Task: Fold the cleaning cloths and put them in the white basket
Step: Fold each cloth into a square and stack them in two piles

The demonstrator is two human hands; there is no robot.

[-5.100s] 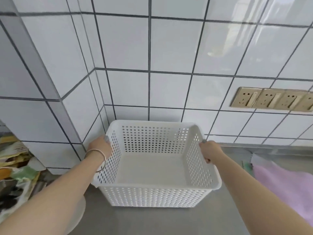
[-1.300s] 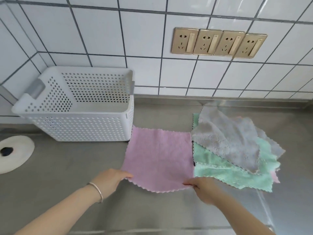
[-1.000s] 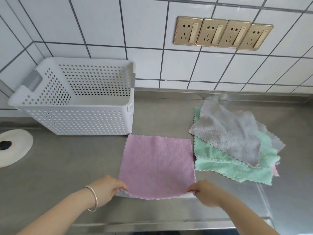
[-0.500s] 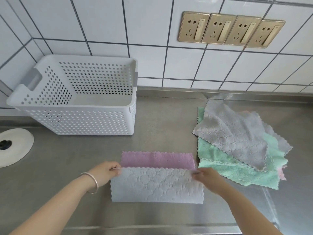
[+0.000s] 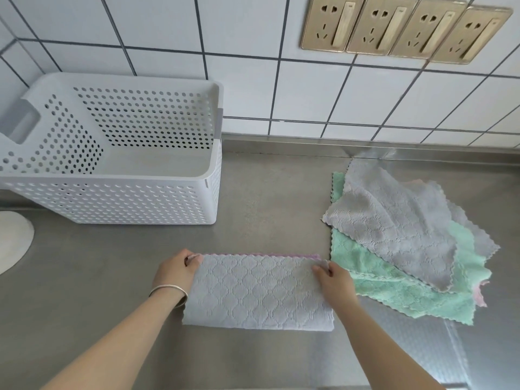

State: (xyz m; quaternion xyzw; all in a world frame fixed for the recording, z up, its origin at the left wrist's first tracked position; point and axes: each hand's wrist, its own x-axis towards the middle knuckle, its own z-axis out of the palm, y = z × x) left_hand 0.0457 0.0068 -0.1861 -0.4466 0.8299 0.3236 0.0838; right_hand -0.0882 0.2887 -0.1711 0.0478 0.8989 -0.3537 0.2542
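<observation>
Now both hands sit at the far corners of a folded cloth point(image 5: 259, 291) lying flat on the steel counter point(image 5: 84, 291). The left hand point(image 5: 176, 270) has its fingers curled round the far-left corner, thumb on top, pinching the doubled layers together. The right hand point(image 5: 333, 280) does the same at the far-right corner, fingertips bent over the edge and closed on it. Neither hand is spread; each is drawn in tight on its corner. A bracelet point(image 5: 168, 291) circles the left wrist.

Folded in half, the cloth shows its pale grey quilted side up, with a thin strip of purple edge peeking out along the far side between the two hands. Its near fold lies towards the person.

Just right of it, touching or nearly so, lies a loose pile point(image 5: 408, 249) of unfolded cloths: grey on top, green beneath, a pink edge showing at the right.

The white basket point(image 5: 112, 204) stands at the back left, against the tiled wall, apart from the cloth, with nothing visible inside.
</observation>
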